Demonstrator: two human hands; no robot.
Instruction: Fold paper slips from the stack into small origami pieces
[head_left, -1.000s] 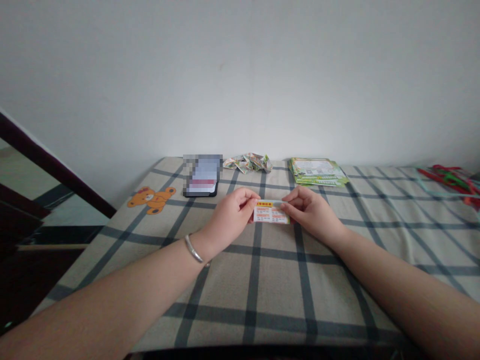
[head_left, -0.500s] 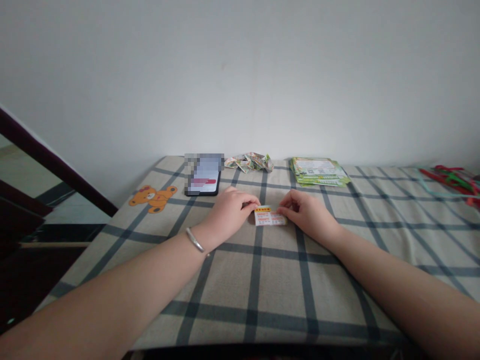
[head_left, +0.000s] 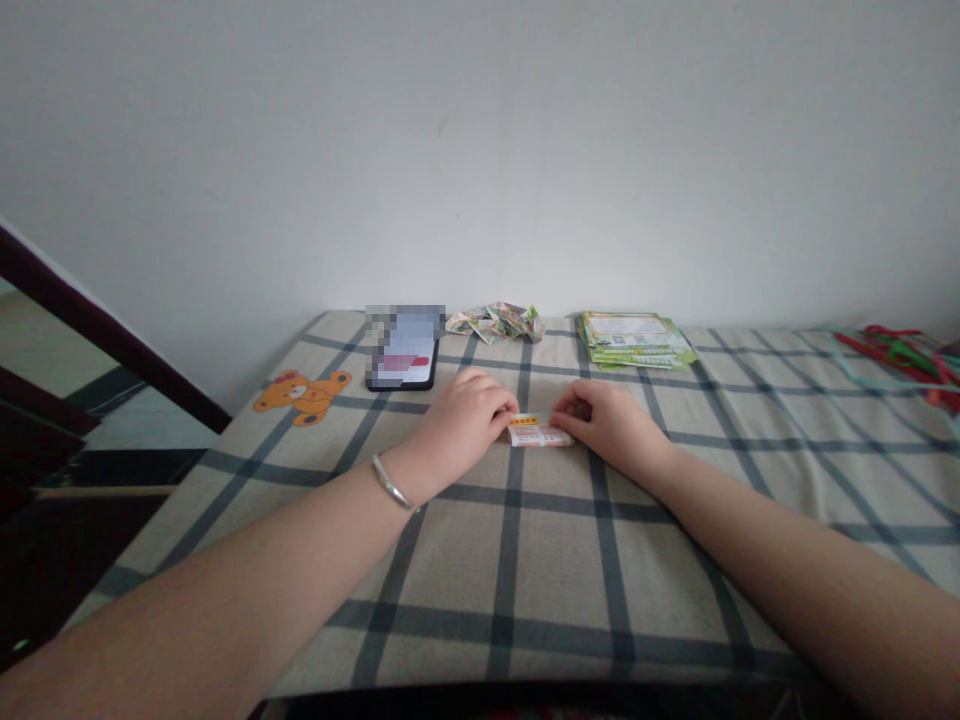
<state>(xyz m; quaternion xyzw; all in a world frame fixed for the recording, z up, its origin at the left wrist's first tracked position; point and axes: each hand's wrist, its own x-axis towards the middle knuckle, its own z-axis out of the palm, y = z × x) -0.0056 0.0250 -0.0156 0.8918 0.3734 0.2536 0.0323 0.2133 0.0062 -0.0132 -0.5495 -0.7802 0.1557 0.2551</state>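
A small printed paper (head_left: 537,436), white with a yellow band and red print, is held low over the checked tablecloth (head_left: 450,560). My left hand (head_left: 471,418) pinches its left edge between thumb and fingers; a silver bracelet (head_left: 391,484) is on that wrist. On the other side, my right hand (head_left: 604,418) grips the right edge with thumb and forefinger. The paper's lower part looks tilted or folded; whether it touches the cloth I cannot tell.
Behind my left hand lies a phone (head_left: 409,350), partly pixelated. Crumpled printed paper (head_left: 496,322) sits against the wall, with a stack of green printed sheets (head_left: 630,340) to its right. Red and green items (head_left: 900,355) lie at far right. A bear picture (head_left: 304,397) marks the cloth's left.
The paper's face has tipped and shows shorter than before, its printed rows partly hidden. Both hands keep their pinch with only slight finger shifts. The view has moved slightly.
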